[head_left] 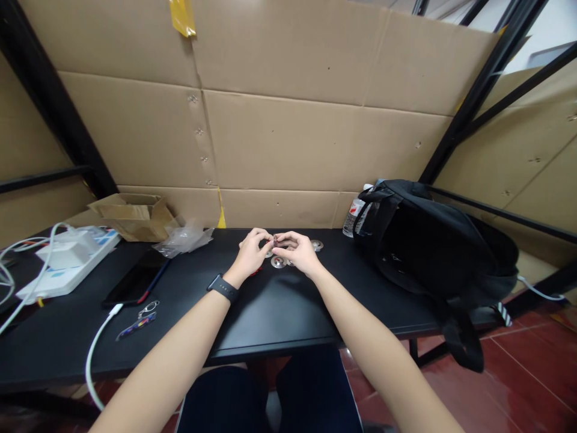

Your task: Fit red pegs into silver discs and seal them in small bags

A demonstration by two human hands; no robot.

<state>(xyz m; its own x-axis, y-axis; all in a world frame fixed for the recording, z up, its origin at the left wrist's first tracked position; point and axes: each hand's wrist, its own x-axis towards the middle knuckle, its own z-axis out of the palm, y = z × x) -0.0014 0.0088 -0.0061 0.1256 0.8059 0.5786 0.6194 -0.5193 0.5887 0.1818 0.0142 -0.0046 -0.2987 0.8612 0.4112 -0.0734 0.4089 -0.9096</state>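
My left hand (252, 251) and my right hand (298, 251) meet fingertip to fingertip over the far part of the black table. Both are closed in a pinch around something small between them, too small and too covered by fingers to name. Just below the fingertips lies a round, shiny, clear-looking disc (278, 262) with a reddish centre. A similar disc (318, 245) rests to the right, beyond my right hand. Something red (256, 272) shows partly under my left hand. A black watch (222, 287) is on my left wrist.
To the left are a crumpled clear plastic bag (186, 238), an open cardboard box (134, 216), a phone (137, 278), a keychain (137, 325) and a white power strip (74, 270) with cables. A black backpack (433, 240) and a water bottle (354, 216) stand right. Cardboard walls (288, 144) close the back.
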